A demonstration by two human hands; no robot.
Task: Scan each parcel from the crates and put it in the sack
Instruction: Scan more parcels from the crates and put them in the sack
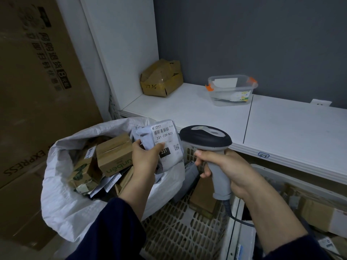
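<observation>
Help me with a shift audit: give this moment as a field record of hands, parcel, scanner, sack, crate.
left hand: grips grey parcel, label up
right hand: grips scanner handle, head next to parcel label
sack: open, cardboard boxes inside
crate: brown box on lattice floor
shelf: taped carton and clear tub

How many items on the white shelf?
2: a taped brown box in the back-left corner; a clear tub with orange clips right of it. The shelf runs off-frame, so more may be hidden.
</observation>
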